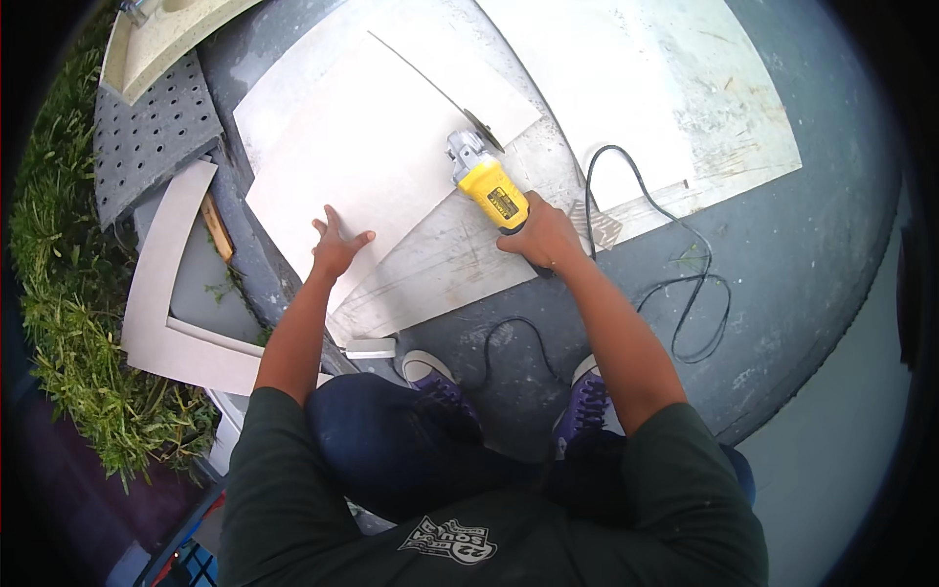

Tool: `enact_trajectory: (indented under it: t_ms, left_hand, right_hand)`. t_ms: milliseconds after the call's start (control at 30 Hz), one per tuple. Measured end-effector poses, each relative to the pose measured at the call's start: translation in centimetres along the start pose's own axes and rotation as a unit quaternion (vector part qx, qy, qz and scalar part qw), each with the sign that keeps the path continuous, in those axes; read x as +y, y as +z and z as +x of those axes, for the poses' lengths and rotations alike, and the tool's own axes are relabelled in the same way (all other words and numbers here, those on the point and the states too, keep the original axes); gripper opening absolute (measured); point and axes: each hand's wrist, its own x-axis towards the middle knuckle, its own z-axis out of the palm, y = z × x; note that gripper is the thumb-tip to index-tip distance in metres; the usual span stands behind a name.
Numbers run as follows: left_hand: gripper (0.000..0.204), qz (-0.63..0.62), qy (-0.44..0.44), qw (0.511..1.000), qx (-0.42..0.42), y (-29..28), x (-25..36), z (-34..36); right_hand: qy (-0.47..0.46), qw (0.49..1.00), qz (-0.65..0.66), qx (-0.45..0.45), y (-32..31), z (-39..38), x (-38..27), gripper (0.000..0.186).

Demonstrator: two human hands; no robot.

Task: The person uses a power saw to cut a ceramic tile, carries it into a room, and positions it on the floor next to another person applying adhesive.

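My right hand [544, 233] is wrapped round the body of a yellow angle grinder [494, 194] with a grey metal head. Its thin dark disc [482, 130] stands on edge at the right part of a pale flat sheet [362, 147]. From the disc a narrow dark line runs up and left across that sheet. With fingers spread, my left hand [338, 245] rests on the sheet's near left part. Beneath lies a larger, scuffed whitish board [445, 269]. The grinder's black cord [641, 178] loops away to the right.
An L-shaped pale offcut [156, 284] and a grey perforated panel [156, 127] lie at the left beside green plants [68, 245]. A small white block [371, 348] sits near my purple shoes [445, 386]. Another large white board [724, 117] lies at the right on the grey floor [782, 293].
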Motion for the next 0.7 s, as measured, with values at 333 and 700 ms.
enact_trajectory:
  t_ms: [333,700]
  left_hand:
    - [0.131,-0.001,0.010,1.000,0.004,0.3,-0.5,0.3]
    - [0.132,0.001,0.009,1.000,0.003,0.2,-0.3,0.2]
  right_hand:
    - [-0.017,1.000,0.007,0.017,0.2,-0.2,0.7,0.079]
    - [-0.012,1.000,0.013,0.008,0.2,0.7,-0.3,0.076]
